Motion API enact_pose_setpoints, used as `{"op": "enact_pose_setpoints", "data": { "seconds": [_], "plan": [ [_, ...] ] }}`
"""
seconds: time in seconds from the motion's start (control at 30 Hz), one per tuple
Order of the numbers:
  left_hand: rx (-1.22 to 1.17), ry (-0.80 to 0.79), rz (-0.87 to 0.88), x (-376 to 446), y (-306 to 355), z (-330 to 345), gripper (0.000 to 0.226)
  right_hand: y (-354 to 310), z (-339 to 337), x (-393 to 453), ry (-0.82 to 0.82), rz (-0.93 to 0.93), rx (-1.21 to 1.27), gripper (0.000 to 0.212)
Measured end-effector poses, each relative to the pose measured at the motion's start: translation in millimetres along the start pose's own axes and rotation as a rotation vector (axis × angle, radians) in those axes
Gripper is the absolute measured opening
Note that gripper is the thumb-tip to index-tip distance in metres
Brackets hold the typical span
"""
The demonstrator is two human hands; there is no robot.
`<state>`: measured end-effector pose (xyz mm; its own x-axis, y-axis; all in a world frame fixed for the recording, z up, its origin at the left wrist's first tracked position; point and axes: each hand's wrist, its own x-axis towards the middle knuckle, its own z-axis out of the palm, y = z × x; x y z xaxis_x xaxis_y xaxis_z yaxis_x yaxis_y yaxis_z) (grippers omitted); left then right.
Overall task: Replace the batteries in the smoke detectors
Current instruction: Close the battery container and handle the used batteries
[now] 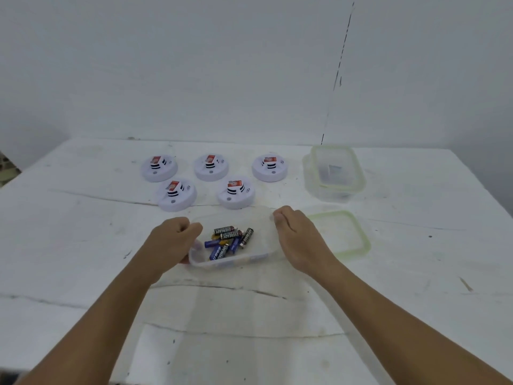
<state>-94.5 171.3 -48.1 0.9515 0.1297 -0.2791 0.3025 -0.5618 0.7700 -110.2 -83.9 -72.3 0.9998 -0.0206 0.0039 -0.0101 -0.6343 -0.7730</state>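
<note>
Five smoke detectors [200, 180] sat on the table [83, 245] in two rows, three behind and two in front. Nearer lay a tub [261, 254] with batteries [229, 241] in it, a lid [342, 234] to its right. A second container [334, 172] stood behind the lid.

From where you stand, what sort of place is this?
Probably a plain workroom set up for this job: a scuffed white table against a bare wall, five detectors in rows, a tub of batteries.
</note>
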Motion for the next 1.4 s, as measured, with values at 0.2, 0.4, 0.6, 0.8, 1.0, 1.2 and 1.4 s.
{"op": "enact_pose_setpoints", "data": {
  "seconds": [0.2, 0.4, 0.6, 0.8, 1.0, 1.2, 1.4],
  "plan": [
    [0.195, 0.094, 0.017, 0, 7, 0, 0.032, 14, -7, 0, -0.006, 0.063, -0.242, 0.026],
    [0.281, 0.278, 0.281, -9, 32, 8, 0.029, 18, -14, -5, -0.079, 0.1, -0.463, 0.042],
    [0.226, 0.135, 0.478, -23, 64, 34, 0.019, 22, -12, -15, -0.059, -0.016, -0.63, 0.048],
    [0.19, 0.036, 0.479, -22, 74, 57, 0.019, 14, -19, -22, -0.11, -0.078, -0.703, 0.041],
    [0.169, 0.003, 0.475, -20, 72, 65, 0.023, 15, -23, -32, 0.071, -0.206, -0.737, 0.021],
    [0.119, -0.073, 0.479, -21, 74, 72, 0.025, -4, -54, -32, 0.326, -0.265, -0.643, 0.023],
    [0.071, -0.141, 0.425, -18, 87, 82, 0.025, -35, -92, -31, 0.463, -0.2, -0.475, 0.02]
  ]
}}
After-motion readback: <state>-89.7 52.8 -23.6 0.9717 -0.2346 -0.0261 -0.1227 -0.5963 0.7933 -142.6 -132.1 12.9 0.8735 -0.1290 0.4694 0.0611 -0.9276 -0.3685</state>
